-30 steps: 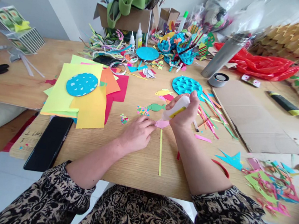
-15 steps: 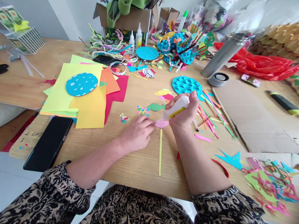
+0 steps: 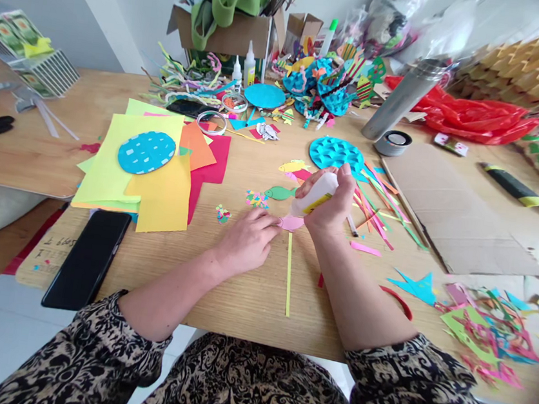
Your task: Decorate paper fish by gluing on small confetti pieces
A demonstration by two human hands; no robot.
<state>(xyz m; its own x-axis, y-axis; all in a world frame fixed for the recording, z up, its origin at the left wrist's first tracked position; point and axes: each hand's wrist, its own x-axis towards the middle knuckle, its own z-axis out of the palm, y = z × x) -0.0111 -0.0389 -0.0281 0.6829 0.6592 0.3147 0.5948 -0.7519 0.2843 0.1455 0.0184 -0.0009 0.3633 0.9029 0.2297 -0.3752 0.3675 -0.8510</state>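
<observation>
My right hand (image 3: pixel 330 206) is wrapped round a white glue bottle (image 3: pixel 316 193), tilted with its tip down over a pink paper fish (image 3: pixel 291 223). The fingertips of my left hand (image 3: pixel 247 240) rest on the fish's left end, pressing it to the table. A green paper fish (image 3: pixel 280 193) lies just behind, with a yellow fish (image 3: pixel 294 166) farther back. Below the pink fish lies a thin yellow strip (image 3: pixel 289 275). Small piles of coloured paper bits (image 3: pixel 257 198) are left of the green fish. The bottle's tip is hard to make out.
Coloured sheets (image 3: pixel 165 197) and a black phone (image 3: pixel 86 260) lie left. A scaled blue disc (image 3: pixel 336 154), paper strips (image 3: pixel 380 208), a steel flask (image 3: pixel 402 100) and cardboard (image 3: pixel 463 211) are to the right. Paper scraps (image 3: pixel 493 331) lie at front right.
My right hand and the glue bottle have shifted very slightly to the left. My left hand stays on the pink fish.
</observation>
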